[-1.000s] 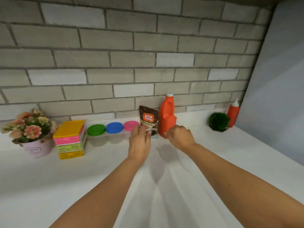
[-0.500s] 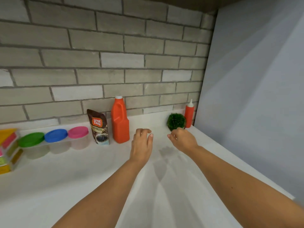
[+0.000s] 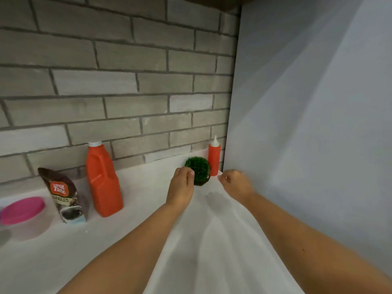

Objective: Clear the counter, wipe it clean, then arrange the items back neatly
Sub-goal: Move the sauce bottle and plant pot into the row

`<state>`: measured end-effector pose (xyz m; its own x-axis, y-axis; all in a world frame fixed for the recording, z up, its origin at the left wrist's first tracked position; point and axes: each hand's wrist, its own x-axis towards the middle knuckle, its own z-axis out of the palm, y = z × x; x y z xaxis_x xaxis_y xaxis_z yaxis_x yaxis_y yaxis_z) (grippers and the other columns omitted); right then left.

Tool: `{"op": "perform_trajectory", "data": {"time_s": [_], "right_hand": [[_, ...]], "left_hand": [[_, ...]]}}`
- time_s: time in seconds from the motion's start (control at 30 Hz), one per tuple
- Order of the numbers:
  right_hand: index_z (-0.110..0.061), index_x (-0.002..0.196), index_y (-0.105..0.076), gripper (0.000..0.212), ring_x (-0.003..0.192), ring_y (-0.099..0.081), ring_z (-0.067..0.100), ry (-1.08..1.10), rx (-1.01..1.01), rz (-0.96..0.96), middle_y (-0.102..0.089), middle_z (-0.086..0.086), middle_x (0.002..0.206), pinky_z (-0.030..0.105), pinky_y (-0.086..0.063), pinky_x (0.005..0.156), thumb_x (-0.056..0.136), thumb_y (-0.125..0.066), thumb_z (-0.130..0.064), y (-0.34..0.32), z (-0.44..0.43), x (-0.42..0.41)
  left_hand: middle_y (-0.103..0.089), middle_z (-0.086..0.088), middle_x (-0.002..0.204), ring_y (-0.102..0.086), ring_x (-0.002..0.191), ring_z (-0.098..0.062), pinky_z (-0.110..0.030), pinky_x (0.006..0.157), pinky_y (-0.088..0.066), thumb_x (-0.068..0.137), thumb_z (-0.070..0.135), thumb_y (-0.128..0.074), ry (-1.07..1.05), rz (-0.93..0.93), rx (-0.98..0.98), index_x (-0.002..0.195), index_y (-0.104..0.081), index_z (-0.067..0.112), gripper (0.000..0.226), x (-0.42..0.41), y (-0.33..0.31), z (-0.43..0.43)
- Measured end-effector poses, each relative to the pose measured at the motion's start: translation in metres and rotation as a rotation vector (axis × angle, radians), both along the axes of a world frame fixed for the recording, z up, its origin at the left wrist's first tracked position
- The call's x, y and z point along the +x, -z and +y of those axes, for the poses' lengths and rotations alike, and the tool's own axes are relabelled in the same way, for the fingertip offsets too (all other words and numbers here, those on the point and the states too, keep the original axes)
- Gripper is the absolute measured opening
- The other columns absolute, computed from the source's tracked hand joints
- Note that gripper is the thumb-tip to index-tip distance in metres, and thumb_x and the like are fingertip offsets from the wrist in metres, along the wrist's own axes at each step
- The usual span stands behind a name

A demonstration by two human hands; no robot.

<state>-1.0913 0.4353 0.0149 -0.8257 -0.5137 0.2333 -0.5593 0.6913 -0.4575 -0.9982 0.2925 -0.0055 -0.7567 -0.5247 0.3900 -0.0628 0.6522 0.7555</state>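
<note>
Green moss-ball plant (image 3: pixel 199 169) sits at the far right corner of the white counter (image 3: pixel 146 200), upright in a dark low pot, only the pot's lower edge showing. Just behind and right of it, a red squeeze bottle (image 3: pixel 214 159) with a white nozzle stands close against the grey side panel (image 3: pixel 307 124); ball and bottle look nearly touching, and the gap cannot be made out. Left hand (image 3: pixel 181 188) is palm down with fingers pressed together and slightly bent, tips overlapping the ball's left side; contact cannot be told. Right hand (image 3: pixel 237 183) hovers right of the ball by the panel, fingers loosely curled, pinching nothing. Open counter lies between the two forearms and runs toward the near edge. Left of the left hand is a bare strip of counter, then an orange jug (image 3: pixel 102 181) with a white cap, upright near the brick wall (image 3: pixel 106 81). Just left of the jug, a brown granules pouch (image 3: pixel 64 197) leans slightly. Farther left, a pink-lidded clear container (image 3: pixel 22 210) is cut by the frame edge. The counter's right edge meets the panel, leaving little room there.
</note>
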Motion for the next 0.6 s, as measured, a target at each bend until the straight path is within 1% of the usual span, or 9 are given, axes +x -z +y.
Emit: {"op": "perform_trajectory", "data": {"time_s": [0.07, 0.1, 0.2, 0.27, 0.37, 0.43, 0.5, 0.6], "right_hand": [[-0.006, 0.093, -0.065, 0.031, 0.077, -0.051, 0.024, 0.006, -0.021, -0.038, -0.059, 0.01, 0.088, 0.027, -0.04, 0.068, 0.096, -0.044, -0.028, 0.002, 0.001, -0.02], [-0.006, 0.094, -0.065, 0.03, 0.08, -0.054, 0.026, 0.002, -0.039, -0.053, -0.061, 0.011, 0.089, 0.027, -0.042, 0.069, 0.096, -0.045, -0.028, 0.004, 0.0, -0.031], [-0.007, 0.103, -0.067, 0.03, 0.093, -0.061, 0.028, -0.006, -0.118, -0.115, -0.066, 0.013, 0.103, 0.031, -0.048, 0.079, 0.096, -0.046, -0.027, 0.01, -0.007, -0.068], [-0.009, 0.11, -0.065, 0.031, 0.099, -0.06, 0.028, -0.023, -0.158, -0.148, -0.066, 0.013, 0.109, 0.029, -0.046, 0.082, 0.097, -0.044, -0.027, 0.015, -0.013, -0.093], [-0.007, 0.124, -0.056, 0.036, 0.108, -0.056, 0.027, -0.067, -0.194, -0.202, -0.061, 0.013, 0.119, 0.025, -0.04, 0.084, 0.099, -0.041, -0.028, 0.024, -0.023, -0.127], [-0.006, 0.133, -0.049, 0.041, 0.115, -0.054, 0.027, -0.098, -0.244, -0.257, -0.057, 0.014, 0.127, 0.024, -0.039, 0.088, 0.099, -0.042, -0.028, 0.031, -0.029, -0.149], [-0.005, 0.138, -0.041, 0.046, 0.12, -0.052, 0.026, -0.119, -0.286, -0.294, -0.052, 0.014, 0.134, 0.026, -0.039, 0.096, 0.098, -0.045, -0.027, 0.039, -0.034, -0.171], [-0.006, 0.143, -0.033, 0.052, 0.123, -0.049, 0.027, -0.169, -0.261, -0.298, -0.048, 0.015, 0.139, 0.03, -0.038, 0.101, 0.098, -0.043, -0.03, 0.047, -0.043, -0.196]], "left_hand": [[-0.051, -0.004, 0.107, -0.047, 0.093, -0.012, -0.018, 0.08, -0.033, 0.1, 0.022, -0.034, -0.009, 0.003, 0.017, 0.108, -0.055, 0.009, 0.026, -0.02, 0.001, 0.003], [-0.051, -0.004, 0.107, -0.047, 0.094, -0.011, -0.018, 0.08, -0.033, 0.1, 0.022, -0.033, -0.017, 0.004, 0.031, 0.108, -0.056, 0.008, 0.027, -0.03, 0.002, 0.004], [-0.05, 0.0, 0.103, -0.046, 0.094, -0.01, -0.016, 0.08, -0.032, 0.1, 0.021, -0.033, -0.036, 0.005, 0.061, 0.108, -0.057, 0.006, 0.029, -0.062, 0.005, 0.004], [-0.05, -0.001, 0.103, -0.046, 0.095, -0.011, -0.017, 0.082, -0.032, 0.1, 0.022, -0.033, -0.056, 0.009, 0.085, 0.11, -0.057, 0.005, 0.031, -0.084, 0.007, 0.003], [-0.05, -0.002, 0.104, -0.045, 0.098, -0.012, -0.02, 0.086, -0.033, 0.101, 0.022, -0.033, -0.101, 0.015, 0.136, 0.113, -0.056, 0.003, 0.032, -0.119, 0.008, 0.0], [-0.051, -0.005, 0.102, -0.046, 0.095, -0.014, -0.021, 0.084, -0.033, 0.1, 0.021, -0.033, -0.128, 0.013, 0.147, 0.11, -0.057, 0.001, 0.032, -0.142, 0.009, 0.0], [-0.052, -0.006, 0.097, -0.047, 0.09, -0.014, -0.021, 0.079, -0.032, 0.1, 0.019, -0.034, -0.151, 0.001, 0.157, 0.105, -0.058, 0.001, 0.031, -0.163, 0.01, 0.0], [-0.051, -0.003, 0.097, -0.046, 0.091, -0.013, -0.02, 0.078, -0.03, 0.1, 0.02, -0.034, -0.173, -0.006, 0.17, 0.107, -0.057, 0.003, 0.029, -0.189, 0.012, -0.001]]}}
